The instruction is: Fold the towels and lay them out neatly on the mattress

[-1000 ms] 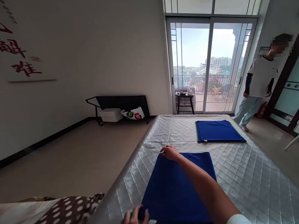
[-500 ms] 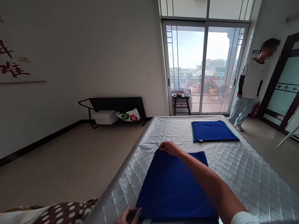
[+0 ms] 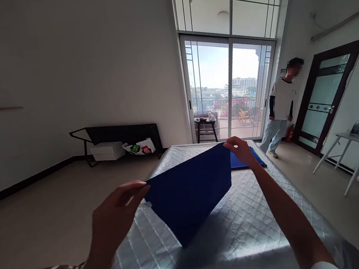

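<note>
Pinching opposite corners of the dark blue folded cloth [image 3: 192,188], the left hand [image 3: 119,212] and right hand [image 3: 239,147] are keeping its top edge taut, probably so the folds hang straight. Below their grip, it is hanging over the silver quilted cover [image 3: 250,212]; half a second ago, it was lying flat there.

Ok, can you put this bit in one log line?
left hand: pinches blue cloth | right hand: pinches blue cloth | blue cloth: raised over silver cover | other cloth: on silver cover
</note>
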A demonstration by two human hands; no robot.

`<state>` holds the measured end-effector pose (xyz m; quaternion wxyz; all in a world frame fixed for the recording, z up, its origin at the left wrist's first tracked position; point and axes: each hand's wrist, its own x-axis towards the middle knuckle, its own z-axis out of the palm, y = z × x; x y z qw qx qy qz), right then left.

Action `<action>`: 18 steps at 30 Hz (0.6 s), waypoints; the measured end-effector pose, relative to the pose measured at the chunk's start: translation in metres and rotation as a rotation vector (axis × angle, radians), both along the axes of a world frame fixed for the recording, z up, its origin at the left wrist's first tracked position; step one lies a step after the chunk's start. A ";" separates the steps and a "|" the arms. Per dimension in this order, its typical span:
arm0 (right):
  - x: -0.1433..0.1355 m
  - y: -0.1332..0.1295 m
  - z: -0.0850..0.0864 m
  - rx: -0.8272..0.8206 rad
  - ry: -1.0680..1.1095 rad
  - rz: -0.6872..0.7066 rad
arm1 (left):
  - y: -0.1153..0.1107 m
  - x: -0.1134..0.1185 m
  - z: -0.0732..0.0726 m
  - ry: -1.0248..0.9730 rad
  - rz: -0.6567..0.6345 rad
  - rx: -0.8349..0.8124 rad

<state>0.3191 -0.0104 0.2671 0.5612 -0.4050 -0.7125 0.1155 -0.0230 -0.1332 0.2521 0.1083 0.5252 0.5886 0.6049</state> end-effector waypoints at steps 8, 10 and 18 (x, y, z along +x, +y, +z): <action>0.031 -0.054 0.020 0.018 0.098 -0.101 | 0.008 0.004 0.038 0.252 -0.044 -0.021; 0.035 -0.064 0.017 -0.035 0.129 -0.095 | 0.009 0.005 0.037 0.276 -0.058 0.004; 0.050 -0.107 0.015 -0.224 0.305 0.046 | 0.000 0.020 0.033 0.256 -0.229 0.017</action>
